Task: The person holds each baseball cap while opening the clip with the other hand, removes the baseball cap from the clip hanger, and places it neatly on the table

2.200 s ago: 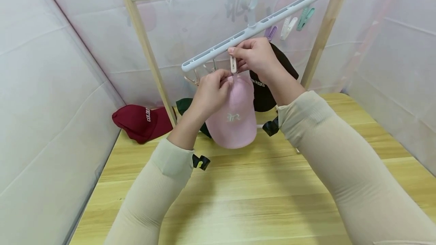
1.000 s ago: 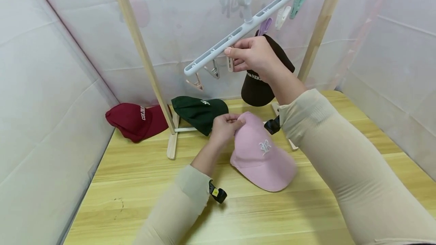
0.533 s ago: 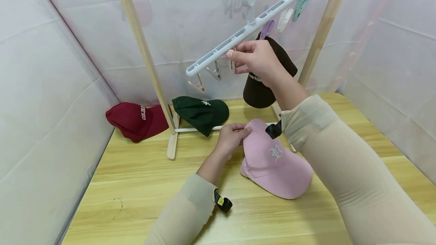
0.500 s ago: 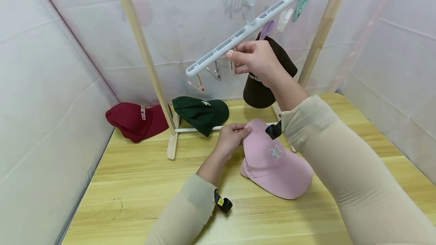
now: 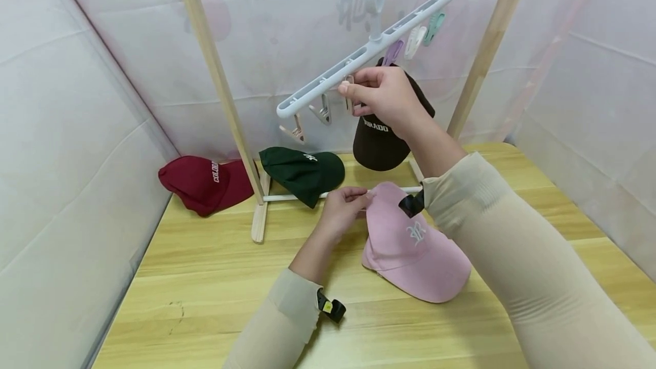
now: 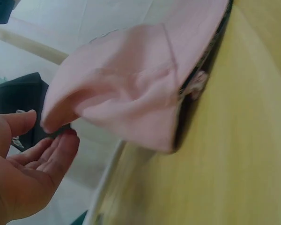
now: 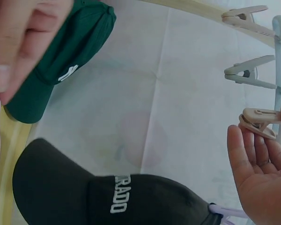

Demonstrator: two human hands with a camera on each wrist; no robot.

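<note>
Far left on the wooden bench [image 5: 205,278], against the pale fabric wall: a dark red cap [image 5: 205,184] with white lettering, lying flat. Just right of it, past the left post of a wooden rack [image 5: 220,84]: a dark green cap [image 5: 302,171] resting partly over the rack's low crossbar.

Near the middle, low over the bench: left hand [image 5: 342,209] in a beige sleeve, fingers [image 6: 56,152] loosely extended and relaxed, tips at the back edge of a pink cap [image 5: 412,246]. From the left wrist view, only the fingertips meeting the cap's rim, nothing clenched around it. Pink cap itself flat on the bench, embroidered front facing up, brim toward the near right, just in front of the rack's base.

Above, hooked on the rack's white top bar: a pale grey peg hanger [image 5: 359,58], tilted down to the left, with two beige pegs [image 5: 294,130] dangling free at its low end. Right hand [image 5: 381,95] raised to the hanger's middle, fingers pinching a third beige peg [image 7: 257,123] between thumb and fingertips.

Directly behind that hand: a dark brown cap [image 5: 376,138] with white lettering, hanging from a lilac peg [image 5: 392,53]. Further right along the raised end of the hanger: a white peg and a mint green peg, both empty.
</note>
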